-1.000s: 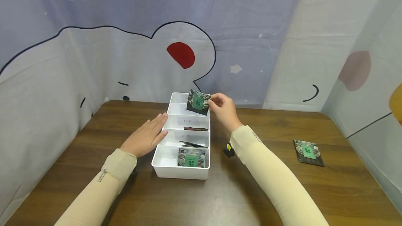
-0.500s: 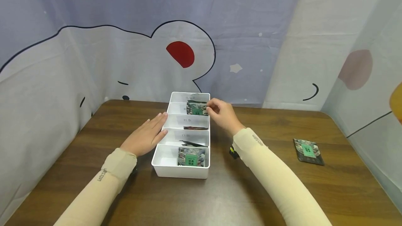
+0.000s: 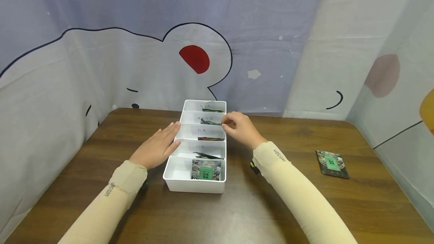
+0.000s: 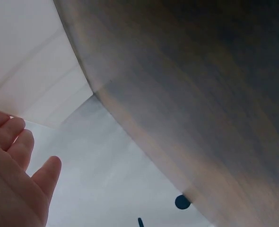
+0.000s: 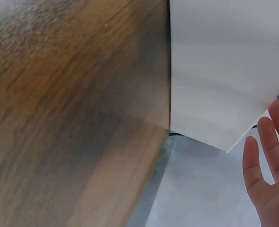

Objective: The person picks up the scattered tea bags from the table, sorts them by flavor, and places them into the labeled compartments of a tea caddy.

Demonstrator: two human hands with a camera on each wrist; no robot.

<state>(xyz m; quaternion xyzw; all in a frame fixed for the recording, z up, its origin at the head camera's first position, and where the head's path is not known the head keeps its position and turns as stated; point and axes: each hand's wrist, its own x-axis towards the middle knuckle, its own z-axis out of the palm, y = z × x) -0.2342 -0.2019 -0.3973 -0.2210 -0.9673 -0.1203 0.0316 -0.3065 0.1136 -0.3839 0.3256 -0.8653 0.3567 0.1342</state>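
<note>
A white divided box (image 3: 194,186) stands on the table, its compartments marked with printed labels. My right hand (image 3: 241,128) is at its right rim, thumb and forefinger pinching the right end of a dark green tea sachet (image 3: 210,122) that stands in the second compartment from the back. In the right wrist view the other fingers (image 5: 274,146) are spread beside the box wall; thumb and forefinger are hidden. My left hand (image 3: 154,148) rests with straight fingers against the box's left rim. Another green-labelled tea sachet (image 3: 206,170) leans in the front compartment.
Other sachets stand on edge in the box: a green one (image 3: 213,110) at the back, a reddish one (image 3: 211,138) and a black one (image 3: 207,155). One more green-labelled sachet (image 3: 332,164) lies on the brown table (image 3: 288,199) at right. A printed curtain (image 3: 264,48) hangs behind.
My right hand has lowered the green tea sachet from above the box into the second compartment from the back. The left hand has stayed at the left rim.
</note>
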